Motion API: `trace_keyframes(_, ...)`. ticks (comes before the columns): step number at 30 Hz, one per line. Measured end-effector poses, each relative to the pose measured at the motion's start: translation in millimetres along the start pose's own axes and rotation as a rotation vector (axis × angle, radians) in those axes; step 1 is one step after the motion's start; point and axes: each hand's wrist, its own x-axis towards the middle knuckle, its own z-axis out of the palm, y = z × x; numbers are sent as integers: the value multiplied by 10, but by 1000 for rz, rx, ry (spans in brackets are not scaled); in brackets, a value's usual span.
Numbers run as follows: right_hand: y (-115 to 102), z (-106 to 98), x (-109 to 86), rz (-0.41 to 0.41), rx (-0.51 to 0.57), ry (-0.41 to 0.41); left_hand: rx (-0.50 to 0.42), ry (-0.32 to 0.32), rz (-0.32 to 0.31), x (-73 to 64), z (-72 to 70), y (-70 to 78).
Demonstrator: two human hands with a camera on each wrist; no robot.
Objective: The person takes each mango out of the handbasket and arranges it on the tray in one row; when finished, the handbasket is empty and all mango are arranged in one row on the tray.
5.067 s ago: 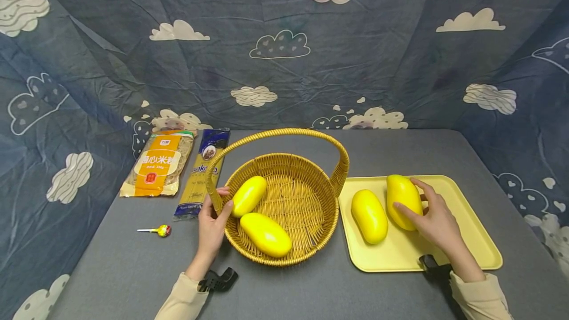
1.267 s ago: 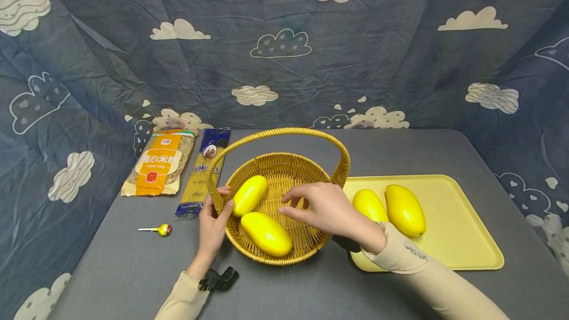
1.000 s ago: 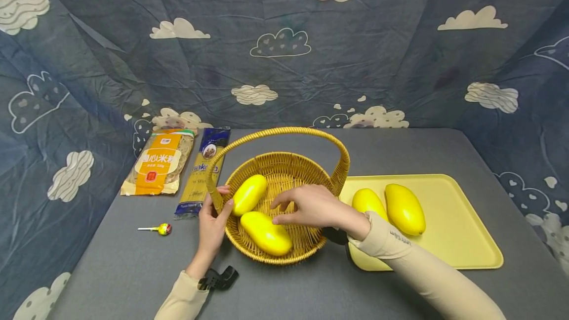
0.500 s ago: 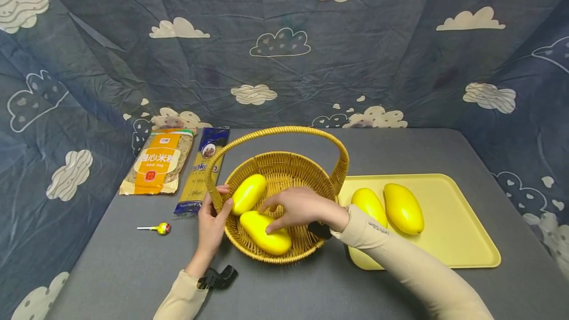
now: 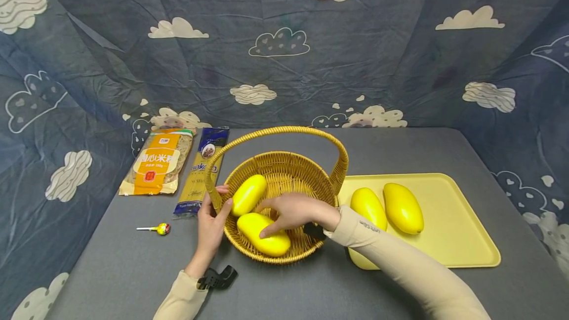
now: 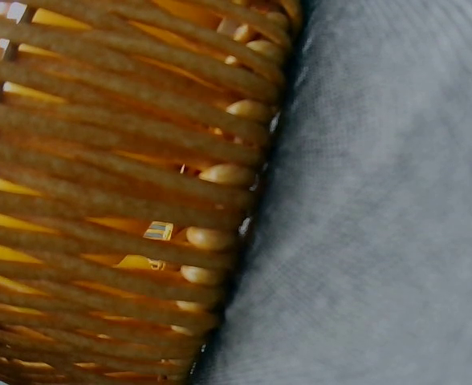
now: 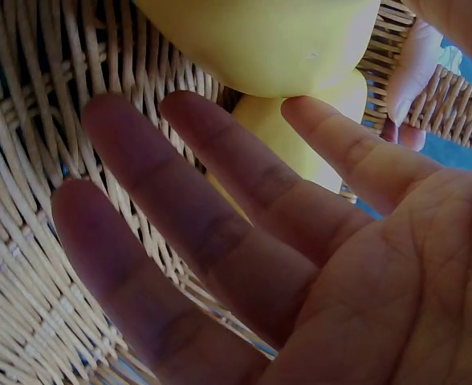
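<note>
A wicker basket [image 5: 311, 177] with a tall arched handle stands mid-table, holding two yellow mangoes. My left hand [image 5: 211, 226] grips its left side at the foot of the handle. The left wrist view shows only the woven wall [image 6: 124, 160] and grey cloth. My right hand [image 5: 293, 211] is inside the basket over the nearer mango [image 5: 262, 236], thumb on top of it. In the right wrist view the fingers [image 7: 212, 233] are straight and spread, with the index fingertip touching that mango [image 7: 276, 40]. The other basket mango [image 5: 250, 195] lies behind it, towards the left hand.
A yellow tray [image 5: 462, 221] to the right holds two mangoes, one [image 5: 370, 206] partly behind the right sleeve, the other [image 5: 403, 209] beside it. At left lie an orange food packet [image 5: 155, 162], a blue-and-yellow packet [image 5: 200, 177] and a lollipop [image 5: 161, 229].
My right hand has gone from the tray to the basket, then left and down onto the nearer mango, which has shifted slightly left. My left hand keeps its hold.
</note>
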Motion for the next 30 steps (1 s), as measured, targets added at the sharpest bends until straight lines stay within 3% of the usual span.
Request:
trace_keyframes(8, 3, 37, 47, -53, 77, -73, -8, -3, -5, -7, 3, 3)
trace_keyframes(18, 24, 27, 26, -87, 136, -105, -2, -6, -7, 1, 2, 2)
trace_keyframes(30, 63, 16, -21, -36, 55, -90, 5, 6, 5, 7, 0, -10)
